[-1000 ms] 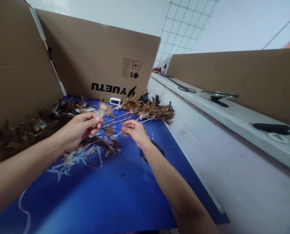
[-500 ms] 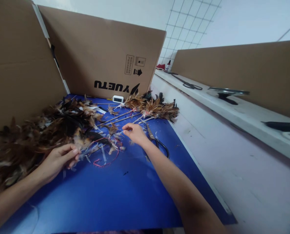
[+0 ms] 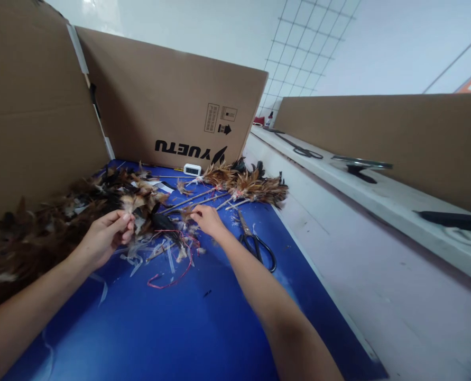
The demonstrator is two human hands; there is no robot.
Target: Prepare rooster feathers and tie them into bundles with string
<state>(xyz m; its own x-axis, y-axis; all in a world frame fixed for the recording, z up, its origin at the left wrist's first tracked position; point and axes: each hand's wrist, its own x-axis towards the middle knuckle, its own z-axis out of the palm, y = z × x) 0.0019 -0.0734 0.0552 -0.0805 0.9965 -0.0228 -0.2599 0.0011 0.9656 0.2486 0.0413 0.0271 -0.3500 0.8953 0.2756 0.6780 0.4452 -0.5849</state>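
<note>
My left hand (image 3: 110,235) pinches a small tuft of pale brown feathers (image 3: 131,203) by its base, at the edge of a large heap of brown and black feathers (image 3: 76,211). My right hand (image 3: 208,219) has thumb and forefinger closed on a brown feather (image 3: 184,214) among the scraps. Below and between the hands lie a dark feather bundle (image 3: 166,226), a loose pink string (image 3: 175,283) and clear plastic strips (image 3: 135,259). Black-handled scissors (image 3: 255,241) rest on the blue table right of my right wrist.
Feather dusters (image 3: 255,185) with thin sticks (image 3: 190,200) lie at the back right. A small white digital clock (image 3: 192,169) stands before the cardboard panel (image 3: 172,90). A white ledge (image 3: 322,159) on the right bears another pair of scissors (image 3: 304,152) and a black object (image 3: 449,218).
My left hand has risen slightly, with the tuft now clear at its fingertips. My right hand has moved left and down onto the brown feather. The camera view has tilted up a little.
</note>
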